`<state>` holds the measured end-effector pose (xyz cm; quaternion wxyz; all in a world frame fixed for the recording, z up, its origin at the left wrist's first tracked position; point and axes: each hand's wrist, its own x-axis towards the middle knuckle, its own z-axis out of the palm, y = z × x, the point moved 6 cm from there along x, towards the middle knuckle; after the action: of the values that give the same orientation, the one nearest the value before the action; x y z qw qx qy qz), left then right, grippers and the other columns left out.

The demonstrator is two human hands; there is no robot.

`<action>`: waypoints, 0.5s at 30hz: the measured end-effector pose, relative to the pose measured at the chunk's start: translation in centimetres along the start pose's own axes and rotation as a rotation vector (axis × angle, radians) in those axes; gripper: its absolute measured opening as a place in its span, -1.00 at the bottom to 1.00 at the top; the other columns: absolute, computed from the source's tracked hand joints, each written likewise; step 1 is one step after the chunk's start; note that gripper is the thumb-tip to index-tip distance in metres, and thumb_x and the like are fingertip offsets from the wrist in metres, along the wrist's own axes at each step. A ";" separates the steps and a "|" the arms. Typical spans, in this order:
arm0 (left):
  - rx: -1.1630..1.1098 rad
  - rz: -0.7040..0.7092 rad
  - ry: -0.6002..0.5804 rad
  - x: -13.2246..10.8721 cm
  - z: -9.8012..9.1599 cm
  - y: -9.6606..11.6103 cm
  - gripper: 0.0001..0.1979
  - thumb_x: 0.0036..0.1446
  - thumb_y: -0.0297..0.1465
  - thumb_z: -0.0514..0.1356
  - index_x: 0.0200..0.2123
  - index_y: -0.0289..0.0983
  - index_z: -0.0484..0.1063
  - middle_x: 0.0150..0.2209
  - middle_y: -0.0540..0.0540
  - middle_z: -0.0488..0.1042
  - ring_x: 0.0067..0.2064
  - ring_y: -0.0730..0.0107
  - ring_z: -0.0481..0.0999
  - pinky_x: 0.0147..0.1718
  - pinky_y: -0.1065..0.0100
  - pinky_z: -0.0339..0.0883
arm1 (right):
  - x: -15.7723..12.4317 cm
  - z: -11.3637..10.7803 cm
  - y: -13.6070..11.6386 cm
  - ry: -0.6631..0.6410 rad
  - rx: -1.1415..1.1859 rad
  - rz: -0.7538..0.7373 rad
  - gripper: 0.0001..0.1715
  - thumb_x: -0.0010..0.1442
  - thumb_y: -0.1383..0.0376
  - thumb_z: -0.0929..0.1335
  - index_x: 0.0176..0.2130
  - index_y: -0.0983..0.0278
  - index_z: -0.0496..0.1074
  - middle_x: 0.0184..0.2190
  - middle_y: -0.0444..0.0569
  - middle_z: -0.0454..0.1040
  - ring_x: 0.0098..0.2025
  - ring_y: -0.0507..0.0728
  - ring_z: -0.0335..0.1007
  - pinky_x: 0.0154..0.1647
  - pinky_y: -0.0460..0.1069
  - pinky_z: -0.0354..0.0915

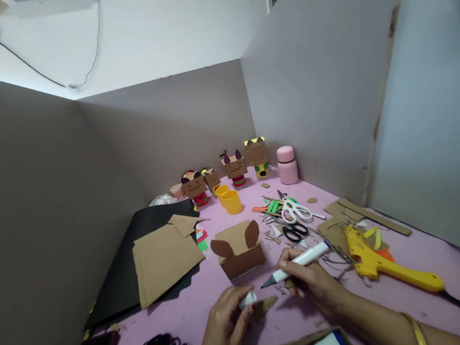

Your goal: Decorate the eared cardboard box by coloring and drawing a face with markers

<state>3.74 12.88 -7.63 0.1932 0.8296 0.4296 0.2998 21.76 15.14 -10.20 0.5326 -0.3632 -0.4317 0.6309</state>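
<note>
My right hand (306,280) grips a white marker (309,255) with its dark tip bare and pointing left and down. Between the fingers of my left hand (227,322) is a white marker cap (247,299). A small pointed cardboard piece (266,307) lies at the left fingertips; whether they hold it too, I cannot tell. Just beyond both hands stands a cardboard box (242,261) with two brown ear shapes, one raised at each side. Close to my body, a cardboard box edge (297,342) holds another white marker (324,344), partly cut off by the frame.
A yellow glue gun (394,274) lies at right, its cord trailing. White scissors (294,210), black scissors (296,232) and scraps are scattered mid-table. Cardboard sheets (165,261) rest on black paper at left. Yellow cups (231,202), cardboard-headed figures (235,168) and a pink bottle (287,166) stand behind.
</note>
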 end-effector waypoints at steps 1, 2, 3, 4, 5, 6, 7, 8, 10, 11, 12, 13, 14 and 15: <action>0.002 0.019 -0.026 0.1 0.1 0.2 -0.75 0.24 -0.33 0.07 -0.07 -0.24 0.43 -0.20 -0.20 0.55 -0.17 0.27 0.52 -0.20 0.35 0.39 | 0.0 0.0 -0.1 0.006 0.009 0.003 -0.67 0.05 0.11 0.39 -0.50 0.27 0.27 -0.73 -0.27 0.30 -0.70 -0.07 0.13 -0.68 -0.15 -0.09; 0.005 0.044 -0.057 0.1 0.2 0.4 -0.75 0.24 -0.32 0.07 -0.09 -0.25 0.44 -0.22 -0.19 0.55 -0.19 0.28 0.52 -0.22 0.35 0.39 | 0.0 -0.1 -0.1 0.012 0.016 0.007 -0.68 0.05 0.11 0.39 -0.50 0.27 0.26 -0.74 -0.28 0.29 -0.71 -0.08 0.13 -0.68 -0.16 -0.10; 0.010 0.074 -0.090 0.2 0.5 0.6 -0.75 0.24 -0.30 0.07 -0.12 -0.25 0.46 -0.26 -0.18 0.56 -0.22 0.28 0.53 -0.26 0.35 0.39 | 0.0 -0.1 -0.2 0.021 0.022 0.008 -0.68 0.04 0.12 0.39 -0.49 0.27 0.26 -0.74 -0.28 0.29 -0.71 -0.08 0.13 -0.68 -0.16 -0.10; 0.017 0.105 -0.119 0.3 0.7 0.7 -0.73 0.22 -0.26 0.08 -0.16 -0.25 0.49 -0.31 -0.18 0.55 -0.26 0.27 0.52 -0.30 0.35 0.38 | 0.0 -0.2 -0.3 0.029 0.027 0.007 -0.69 0.05 0.13 0.39 -0.50 0.27 0.27 -0.74 -0.28 0.28 -0.71 -0.08 0.12 -0.68 -0.16 -0.10; 0.026 0.134 -0.143 0.3 1.0 0.9 -0.70 0.20 -0.21 0.09 -0.22 -0.27 0.52 -0.36 -0.18 0.55 -0.30 0.27 0.52 -0.34 0.35 0.37 | 0.0 -0.2 -0.3 0.036 0.032 0.005 -0.69 0.05 0.13 0.39 -0.50 0.27 0.27 -0.74 -0.28 0.28 -0.71 -0.08 0.12 -0.69 -0.16 -0.11; 0.037 0.158 -0.159 0.3 1.2 0.9 -0.65 0.18 -0.15 0.10 -0.27 -0.28 0.54 -0.41 -0.18 0.54 -0.35 0.26 0.51 -0.39 0.35 0.34 | 0.1 -0.3 -0.3 0.043 0.037 0.002 -0.69 0.04 0.13 0.39 -0.50 0.27 0.27 -0.74 -0.28 0.28 -0.71 -0.08 0.13 -0.69 -0.16 -0.11; 0.049 0.177 -0.170 0.4 1.5 0.9 -0.60 0.16 -0.10 0.09 -0.31 -0.29 0.55 -0.44 -0.18 0.54 -0.38 0.26 0.50 -0.41 0.34 0.32 | 0.2 -0.3 -0.3 0.048 0.043 0.000 -0.69 0.04 0.13 0.39 -0.50 0.27 0.27 -0.73 -0.27 0.29 -0.71 -0.08 0.14 -0.69 -0.16 -0.11; 0.061 0.191 -0.177 0.4 1.8 0.9 -0.56 0.15 -0.05 0.08 -0.33 -0.29 0.56 -0.46 -0.18 0.54 -0.40 0.27 0.49 -0.42 0.33 0.30 | 0.3 -0.4 -0.3 0.054 0.048 -0.001 -0.69 0.03 0.12 0.40 -0.50 0.27 0.27 -0.73 -0.27 0.29 -0.71 -0.08 0.14 -0.70 -0.16 -0.10; 0.080 0.202 -0.186 0.3 2.2 0.8 -0.50 0.14 0.01 0.04 -0.35 -0.27 0.57 -0.48 -0.16 0.54 -0.42 0.30 0.49 -0.41 0.33 0.26 | 0.4 -0.4 -0.1 0.062 0.056 0.000 -0.67 0.02 0.12 0.41 -0.51 0.27 0.26 -0.73 -0.26 0.30 -0.71 -0.07 0.15 -0.70 -0.16 -0.09; 0.087 0.201 -0.186 0.3 2.4 0.7 -0.47 0.14 0.03 0.01 -0.36 -0.25 0.57 -0.49 -0.15 0.54 -0.42 0.31 0.49 -0.41 0.33 0.24 | 0.5 -0.5 0.0 0.067 0.060 0.002 -0.67 0.01 0.11 0.41 -0.51 0.27 0.26 -0.73 -0.26 0.30 -0.71 -0.07 0.16 -0.70 -0.16 -0.10; 0.093 0.195 -0.185 0.2 2.5 0.6 -0.45 0.14 0.05 -0.01 -0.36 -0.24 0.58 -0.49 -0.15 0.54 -0.42 0.31 0.49 -0.40 0.32 0.23 | 0.5 -0.6 0.1 0.070 0.064 0.004 -0.66 0.01 0.11 0.41 -0.51 0.27 0.26 -0.72 -0.26 0.30 -0.71 -0.07 0.16 -0.71 -0.17 -0.10; 0.098 0.188 -0.183 0.2 2.5 0.6 -0.44 0.13 0.07 -0.02 -0.37 -0.23 0.58 -0.48 -0.14 0.54 -0.41 0.31 0.49 -0.39 0.31 0.22 | 0.6 -0.6 0.1 0.073 0.067 0.006 -0.65 0.00 0.10 0.42 -0.51 0.27 0.26 -0.72 -0.26 0.30 -0.71 -0.07 0.16 -0.71 -0.17 -0.11; 0.102 0.180 -0.181 0.1 2.5 0.6 -0.44 0.12 0.08 -0.01 -0.36 -0.23 0.58 -0.47 -0.14 0.54 -0.40 0.31 0.49 -0.37 0.31 0.21 | 0.6 -0.7 0.2 0.077 0.071 0.009 -0.65 0.00 0.10 0.42 -0.51 0.27 0.27 -0.72 -0.26 0.29 -0.71 -0.07 0.17 -0.72 -0.17 -0.12; 0.105 0.175 -0.181 0.1 2.4 0.6 -0.46 0.10 0.08 0.01 -0.35 -0.22 0.57 -0.46 -0.14 0.54 -0.38 0.30 0.49 -0.36 0.30 0.21 | 0.6 -0.7 0.2 0.080 0.075 0.011 -0.64 -0.01 0.09 0.43 -0.51 0.27 0.27 -0.72 -0.26 0.29 -0.71 -0.07 0.17 -0.72 -0.17 -0.12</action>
<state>5.73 12.46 -9.08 0.1607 0.8964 0.3516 0.2168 22.23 15.83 -10.66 0.5594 -0.3703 -0.3839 0.6345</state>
